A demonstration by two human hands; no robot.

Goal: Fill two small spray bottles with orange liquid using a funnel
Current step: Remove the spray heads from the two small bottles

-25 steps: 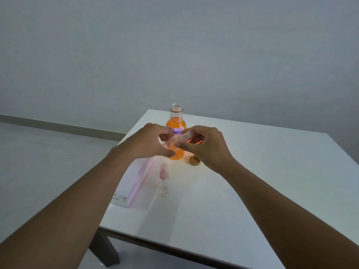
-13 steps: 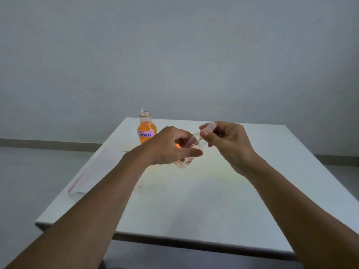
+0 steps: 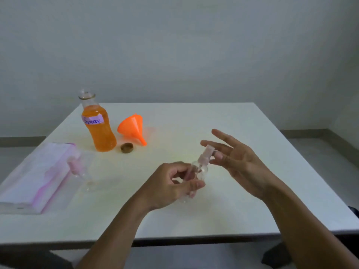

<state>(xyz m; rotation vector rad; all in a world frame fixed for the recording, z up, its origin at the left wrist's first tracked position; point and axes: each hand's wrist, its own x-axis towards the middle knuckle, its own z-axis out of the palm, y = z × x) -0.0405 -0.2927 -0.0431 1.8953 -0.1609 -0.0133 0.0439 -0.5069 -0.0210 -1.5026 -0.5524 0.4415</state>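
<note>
- Your left hand [image 3: 174, 185] is gripping one small spray bottle [image 3: 201, 171] around its clear body, fingers curled round it, and holding it tilted just above the counter [image 3: 213, 117].
- Your right hand [image 3: 240, 164] is sitting wide open with the fingers spread. One fingertip is right beside the bottle's pink pump top [image 3: 205, 154], but I can't tell if it's actually touching.
- That bottle is looking empty to me, see-through all the way down.
- The second spray bottle [image 3: 77, 168] is waiting on the counter off to your left, just beside a pink and white plastic packet [image 3: 37, 177]. It's too blurry to say whether it's upright.
- The big bottle of orange liquid [image 3: 99, 129], labelled "Spray", is standing uncapped toward the far left of the counter.
- Its brown cap [image 3: 126, 147] is lying just beside it.
- The orange funnel [image 3: 133, 128] is lying on its side near the cap, spout pointing toward you, well apart from both hands.
</note>
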